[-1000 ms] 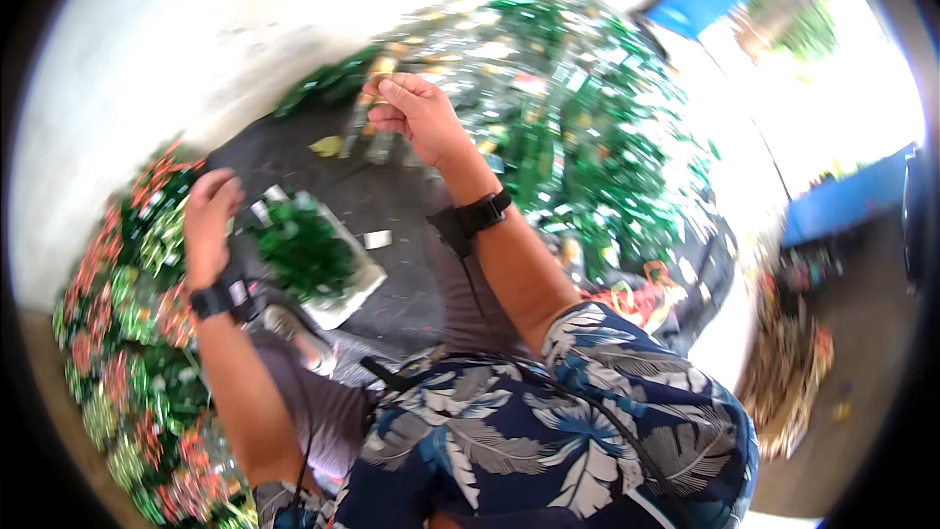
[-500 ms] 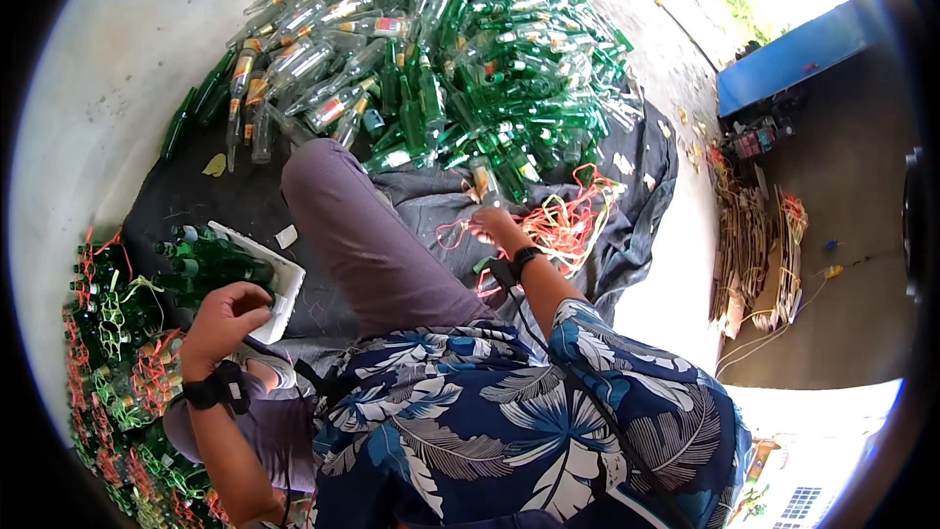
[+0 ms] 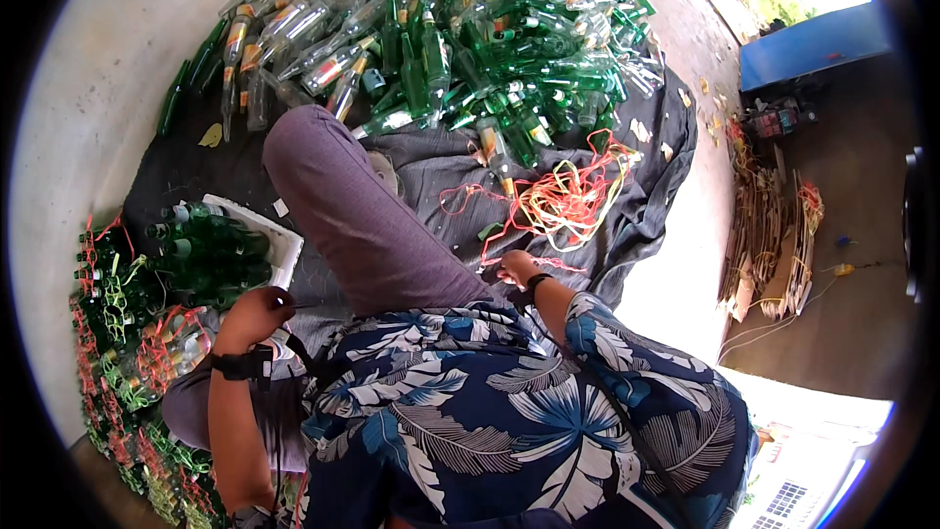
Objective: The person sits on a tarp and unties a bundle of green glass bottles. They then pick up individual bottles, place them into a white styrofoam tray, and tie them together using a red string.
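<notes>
My right hand [image 3: 517, 267] is low over the black sheet [image 3: 421, 162], just right of my bent leg. Its fingers pinch a red plastic string [image 3: 560, 264]. Just beyond it lies a tangled heap of red and yellow string [image 3: 568, 206], with a clear glass bottle [image 3: 495, 152] by its far left edge. My left hand [image 3: 257, 317] hangs at the near end of a white tray [image 3: 287, 260] in which green bottles [image 3: 215, 253] stand close together. The left fingers curl in toward the thumb; whatever lies between them is too dark to make out.
A big pile of green and clear bottles [image 3: 431, 49] covers the far part of the sheet. At the left, tied bottle bundles [image 3: 103, 333] stand along the wall. Flattened cardboard [image 3: 759, 245] is stacked at the right, near a blue panel [image 3: 818, 44].
My right hand has drawn back toward me from beside the clear bottle to the near side of the string heap. My left hand has shifted slightly right and nearer, its fingers more curled.
</notes>
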`<state>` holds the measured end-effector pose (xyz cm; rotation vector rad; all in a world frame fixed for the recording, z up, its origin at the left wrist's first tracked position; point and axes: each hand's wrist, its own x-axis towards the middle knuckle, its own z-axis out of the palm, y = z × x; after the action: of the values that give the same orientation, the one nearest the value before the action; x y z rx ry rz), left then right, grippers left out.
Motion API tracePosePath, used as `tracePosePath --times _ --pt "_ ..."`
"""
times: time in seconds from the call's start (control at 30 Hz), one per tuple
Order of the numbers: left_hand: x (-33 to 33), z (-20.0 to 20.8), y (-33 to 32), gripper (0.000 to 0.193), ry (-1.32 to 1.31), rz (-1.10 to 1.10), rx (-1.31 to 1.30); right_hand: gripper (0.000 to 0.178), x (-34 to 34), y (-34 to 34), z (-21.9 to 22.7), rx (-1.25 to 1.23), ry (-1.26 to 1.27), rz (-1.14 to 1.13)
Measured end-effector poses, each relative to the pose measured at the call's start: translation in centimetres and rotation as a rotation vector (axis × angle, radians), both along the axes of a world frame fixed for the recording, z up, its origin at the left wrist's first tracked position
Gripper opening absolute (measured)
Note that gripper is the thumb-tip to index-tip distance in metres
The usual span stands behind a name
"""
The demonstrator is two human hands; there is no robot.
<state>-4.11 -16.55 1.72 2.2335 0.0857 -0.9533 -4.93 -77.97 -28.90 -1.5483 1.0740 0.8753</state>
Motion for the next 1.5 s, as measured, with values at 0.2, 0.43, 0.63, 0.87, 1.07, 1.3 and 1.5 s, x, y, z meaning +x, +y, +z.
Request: tracePosePath --times 0.2,0.43,0.63,0.87,1.07,1.3,1.5 --pt "-1.0 -3.7 0.0 0.026 -0.122 0.032 0.0 0.02 -0.2 -5.1 0.4 -0.165 -0.141 0.013" --pt "-1.4 -5.3 -0.4 0.029 -0.038 0.079 0.044 0.015 1.9 -8.3 3.7 -0.249 -0.18 -0.441" --pt "-2.0 -9.3 0.5 0.03 -0.012 0.132 0.01 0.03 2.7 -12.3 1.9 -0.365 -0.311 -0.625" --pt "-1.0 -9.7 0.2 0.034 0.123 0.251 -0.145 0.022 1.4 -19.0 -2.8 0.029 -0.323 -0.945" --pt "-2.8 -9.9 1.3 0.035 0.196 0.37 -0.111 0.021 5.7 -17.7 -2.4 0.059 -0.328 -0.969" --pt "-1.4 -10.4 0.5 0.037 0.218 0.377 -0.178 0.034 5.4 -21.6 -3.3 0.007 -0.512 -1.208" --pt "-0.6 -8.3 -1.1 0.031 0.136 0.349 -0.204 0.024 14.6 -20.5 9.5 -0.929 -1.026 -0.811"
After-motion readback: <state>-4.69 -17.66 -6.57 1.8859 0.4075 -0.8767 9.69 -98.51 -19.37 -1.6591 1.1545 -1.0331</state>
